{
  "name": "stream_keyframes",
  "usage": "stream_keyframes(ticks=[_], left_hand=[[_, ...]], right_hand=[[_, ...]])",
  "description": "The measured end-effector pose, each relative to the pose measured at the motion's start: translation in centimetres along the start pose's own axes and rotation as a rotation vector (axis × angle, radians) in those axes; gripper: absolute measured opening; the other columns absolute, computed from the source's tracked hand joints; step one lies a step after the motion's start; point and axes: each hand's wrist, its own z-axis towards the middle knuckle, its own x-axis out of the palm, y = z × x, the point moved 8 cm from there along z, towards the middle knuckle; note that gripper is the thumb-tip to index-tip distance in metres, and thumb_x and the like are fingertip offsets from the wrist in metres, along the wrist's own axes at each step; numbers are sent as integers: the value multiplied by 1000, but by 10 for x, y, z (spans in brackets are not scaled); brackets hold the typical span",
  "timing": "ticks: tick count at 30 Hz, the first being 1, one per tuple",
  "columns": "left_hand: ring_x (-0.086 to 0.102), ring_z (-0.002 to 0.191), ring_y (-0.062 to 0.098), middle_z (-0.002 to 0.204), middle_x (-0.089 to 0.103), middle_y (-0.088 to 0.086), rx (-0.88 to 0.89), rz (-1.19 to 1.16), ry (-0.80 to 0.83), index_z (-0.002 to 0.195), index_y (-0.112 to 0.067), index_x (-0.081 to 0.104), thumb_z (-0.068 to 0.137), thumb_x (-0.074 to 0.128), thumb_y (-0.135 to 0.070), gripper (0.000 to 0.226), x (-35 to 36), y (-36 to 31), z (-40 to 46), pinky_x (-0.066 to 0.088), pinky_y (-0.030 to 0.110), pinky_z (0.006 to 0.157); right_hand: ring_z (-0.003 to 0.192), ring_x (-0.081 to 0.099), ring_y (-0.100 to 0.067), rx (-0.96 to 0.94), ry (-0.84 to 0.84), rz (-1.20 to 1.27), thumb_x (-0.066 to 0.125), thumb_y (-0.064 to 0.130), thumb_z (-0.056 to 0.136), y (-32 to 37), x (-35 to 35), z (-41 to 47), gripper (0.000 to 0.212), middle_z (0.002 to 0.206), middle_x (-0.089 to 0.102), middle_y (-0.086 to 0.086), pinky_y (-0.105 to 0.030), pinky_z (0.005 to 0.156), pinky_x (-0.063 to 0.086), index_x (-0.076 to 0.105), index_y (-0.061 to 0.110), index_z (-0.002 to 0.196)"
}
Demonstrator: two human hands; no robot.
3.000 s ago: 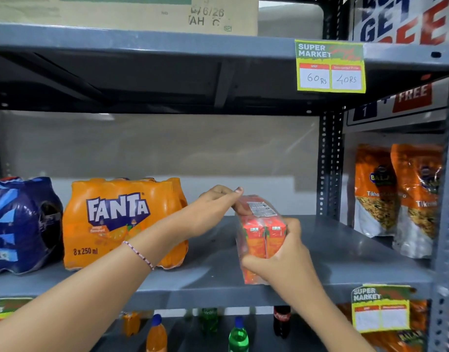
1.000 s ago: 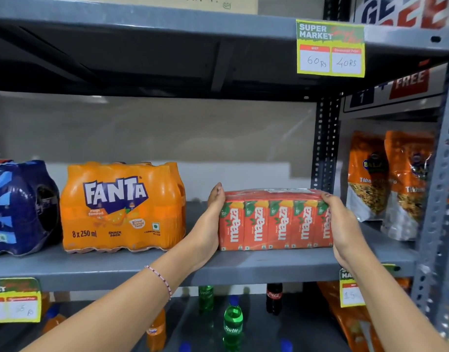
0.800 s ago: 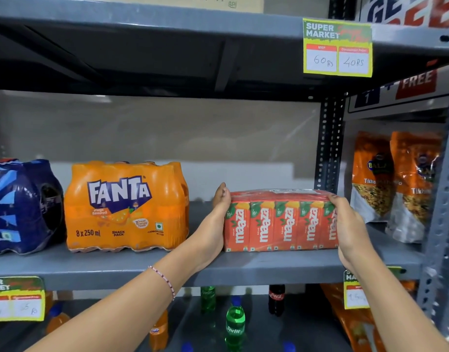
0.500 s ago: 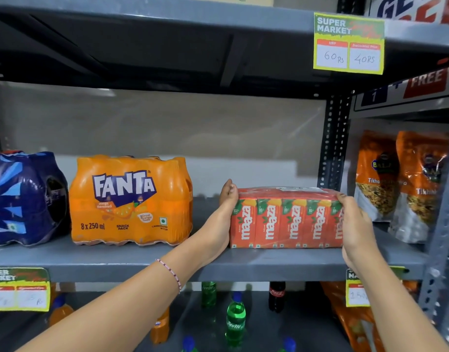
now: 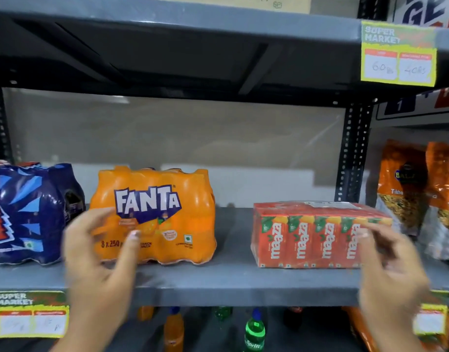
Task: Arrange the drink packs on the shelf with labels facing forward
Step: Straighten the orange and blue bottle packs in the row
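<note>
Three drink packs sit on the grey shelf (image 5: 231,285): a dark blue pack (image 5: 27,214) far left, the orange Fanta pack (image 5: 165,214) beside it, and the red Maaza pack (image 5: 309,235) off to the right with its labels facing out. There's a bare gap between Fanta and Maaza. Both hands are blurry and holding nothing, fingers spread: left hand (image 5: 99,265) hovers in front of the Fanta, right hand (image 5: 388,270) covers the Maaza's right corner. Snack bags (image 5: 406,184) hang further right, with loose bottles (image 5: 254,331) on the level below.
</note>
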Motion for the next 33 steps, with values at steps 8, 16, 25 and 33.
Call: stream_keyframes(ticks=[8, 16, 25, 33], left_hand=[[64, 108, 17, 117, 64, -9, -548, 105, 501, 137, -30, 45, 68, 73, -51, 77, -15, 80, 35, 51, 46, 98], [61, 94, 18, 107, 58, -9, -478, 242, 531, 132, -26, 47, 75, 78, -29, 65, -14, 73, 47, 53, 35, 82], [64, 116, 31, 133, 63, 8, -451, 226, 528, 141, -18, 45, 75, 77, -35, 75, 4, 52, 32, 53, 44, 90], [64, 116, 31, 135, 62, 9, -445, 209, 548, 143, -18, 42, 66, 72, -49, 89, 18, 38, 27, 54, 47, 91]], right_hand=[[113, 68, 1, 261, 832, 47, 68, 15, 96, 47, 165, -80, 38, 120, 74, 11, -17, 99, 53, 67, 23, 134], [101, 68, 7, 345, 822, 111, 85, 14, 81, 52, 187, -88, 62, 103, 64, 31, -18, 96, 55, 63, 17, 139], [79, 59, 32, 427, 783, 144, 84, 9, 82, 32, 162, -80, 59, 94, 56, 39, 0, 76, 48, 62, 10, 137], [79, 59, 32, 444, 755, 213, 82, 7, 83, 23, 147, -69, 60, 97, 56, 36, 0, 74, 48, 61, 7, 139]])
